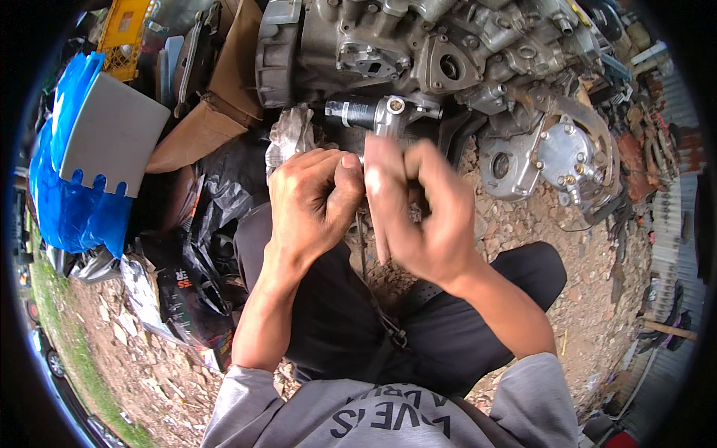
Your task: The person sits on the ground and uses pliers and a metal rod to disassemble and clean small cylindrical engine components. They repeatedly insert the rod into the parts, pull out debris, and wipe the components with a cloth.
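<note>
My left hand is curled into a fist with the thumb on top. What it grips, if anything, is hidden; a sliver of metal shows between the two hands. Close beside it, my right hand is smeared by motion, so its grip does not show clearly. Just beyond my hands is a silver metal fitting with a black cylinder that bears a pale label. A crumpled silvery piece lies behind my left fist. The large grey engine block stands ahead.
A round metal cover leans at the right. To the left are a cardboard box, a grey panel over blue plastic, a yellow crate and black plastic bags. Rubble-strewn ground lies around my legs.
</note>
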